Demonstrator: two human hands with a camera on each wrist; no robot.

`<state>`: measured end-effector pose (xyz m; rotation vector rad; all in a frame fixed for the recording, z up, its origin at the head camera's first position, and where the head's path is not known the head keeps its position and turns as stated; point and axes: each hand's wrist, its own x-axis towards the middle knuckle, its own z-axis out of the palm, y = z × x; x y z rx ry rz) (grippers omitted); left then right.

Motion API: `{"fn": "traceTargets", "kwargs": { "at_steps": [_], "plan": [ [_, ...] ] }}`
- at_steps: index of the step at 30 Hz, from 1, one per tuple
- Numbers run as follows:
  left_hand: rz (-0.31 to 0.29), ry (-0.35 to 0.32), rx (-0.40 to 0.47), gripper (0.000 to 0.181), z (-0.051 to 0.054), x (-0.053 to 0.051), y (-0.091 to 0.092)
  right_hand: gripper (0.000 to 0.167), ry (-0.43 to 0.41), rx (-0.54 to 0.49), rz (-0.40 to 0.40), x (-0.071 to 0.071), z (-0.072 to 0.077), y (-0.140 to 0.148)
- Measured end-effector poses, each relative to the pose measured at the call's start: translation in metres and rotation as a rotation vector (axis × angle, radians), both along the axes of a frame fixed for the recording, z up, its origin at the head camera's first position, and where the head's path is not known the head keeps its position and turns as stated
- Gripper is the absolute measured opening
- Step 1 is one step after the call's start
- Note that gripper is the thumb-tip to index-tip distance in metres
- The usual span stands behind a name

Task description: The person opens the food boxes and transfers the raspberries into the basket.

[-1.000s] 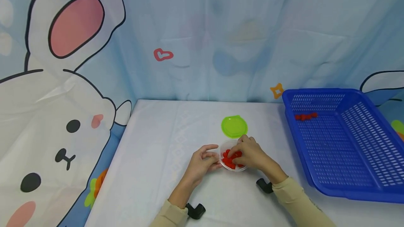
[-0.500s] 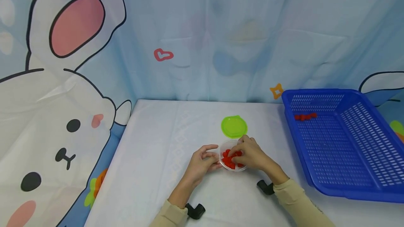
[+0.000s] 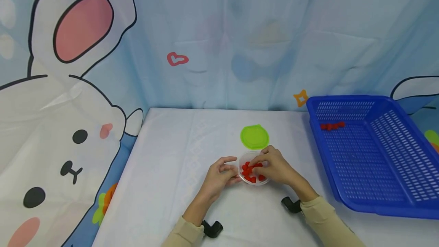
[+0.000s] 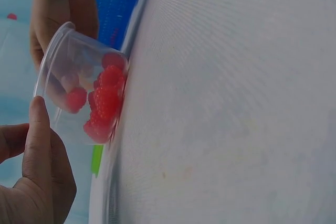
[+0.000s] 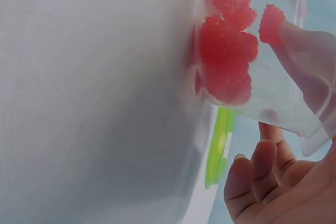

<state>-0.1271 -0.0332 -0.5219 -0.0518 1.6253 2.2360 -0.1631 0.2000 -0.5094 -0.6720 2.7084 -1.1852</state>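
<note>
A clear plastic cup [image 3: 243,158] with several raspberries [image 4: 105,98] in it stands on the white-covered table. My left hand [image 3: 219,178] lies at the cup's left side, one fingertip touching near the rim in the left wrist view. My right hand [image 3: 277,167] reaches over the rim from the right. Between its thumb and index finger it pinches one raspberry [image 5: 272,24], held inside the cup a little above the others. The other right fingers stay outside the cup wall. A green lid [image 3: 255,137] lies flat just behind the cup.
At the right stands a blue plastic basket [image 3: 380,163] with several small red pieces [image 3: 332,125] at its back left. Black elbow-shaped parts [image 3: 212,229] sit beside both forearms. A printed curtain [image 3: 212,18] hangs behind the table.
My right hand has risen slightly and shifted a little right, drawing a raspberry off the pile. The raspberries under it have parted a little. My left hand stays put.
</note>
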Motion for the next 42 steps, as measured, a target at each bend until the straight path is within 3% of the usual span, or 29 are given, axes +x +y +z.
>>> {"fn": "traceTargets", "kwargs": {
  "at_steps": [9, 16, 23, 28, 32, 35, 38, 42],
  "plan": [
    [0.014, -0.01, -0.002, 0.038, -0.001, -0.001, 0.001, 0.014, -0.026, -0.108, -0.059, 0.001, 0.009, 0.01],
    [0.011, -0.012, 0.001, 0.039, -0.001, -0.001, 0.0, 0.016, -0.026, -0.126, -0.136, 0.005, 0.022, 0.021],
    [0.014, -0.017, 0.002, 0.039, 0.0, -0.001, 0.0, 0.015, 0.056, -0.091, -0.213, 0.017, 0.068, 0.039],
    [0.01, -0.023, -0.007, 0.039, 0.0, -0.001, 0.0, 0.016, 0.1, -0.048, -0.261, 0.016, 0.1, 0.067],
    [0.008, -0.023, -0.007, 0.039, -0.002, -0.002, 0.0, 0.028, 0.04, -0.014, -0.345, 0.007, 0.119, 0.1],
    [0.006, -0.021, -0.004, 0.038, -0.003, -0.002, 0.001, 0.042, -0.014, 0.021, -0.42, -0.008, 0.126, 0.128],
    [0.007, -0.021, -0.003, 0.039, -0.003, -0.002, 0.001, 0.057, -0.062, 0.028, -0.506, -0.028, 0.121, 0.157],
    [0.004, -0.025, -0.004, 0.038, -0.002, -0.002, 0.001, 0.065, -0.115, -0.029, -0.633, -0.05, 0.101, 0.194]
  ]
}}
